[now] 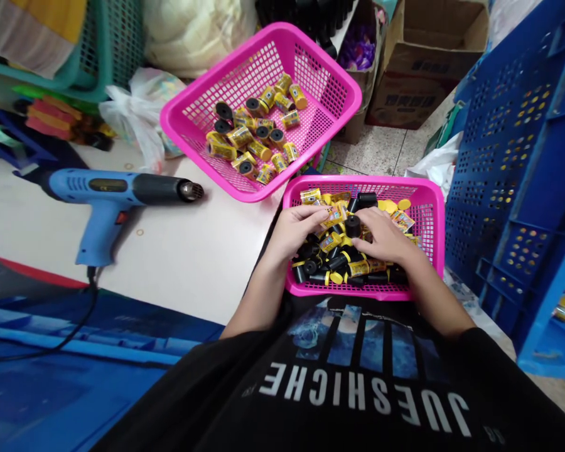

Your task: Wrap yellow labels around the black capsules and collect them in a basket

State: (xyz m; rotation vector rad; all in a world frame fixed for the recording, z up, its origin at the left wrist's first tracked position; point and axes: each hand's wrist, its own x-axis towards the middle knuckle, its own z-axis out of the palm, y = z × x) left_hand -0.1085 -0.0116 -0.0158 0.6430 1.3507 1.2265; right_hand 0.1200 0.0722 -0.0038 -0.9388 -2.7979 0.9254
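Observation:
A pink basket (437, 251) rests in my lap, filled with small black canisters, yellow caps and yellow printed sleeves. Over its left half, my left hand (296, 229) pinches a yellow printed sleeve (334, 216) between thumb and fingers. My right hand (381, 232) is closed on a black canister (353, 226), its round end facing up, just right of the sleeve. Canister and sleeve are close together; whether they touch I cannot tell. Ahead and to the left, a larger pink basket (188, 135) holds several canisters wrapped in yellow sleeves (240, 136).
A blue heat gun (98, 188) lies on the white table (193, 263) at left, its nozzle pointing right and its cord running down. Blue perforated crates (499, 157) stand at right. Cardboard boxes (405, 94) and a white plastic bag (141, 113) are farther back.

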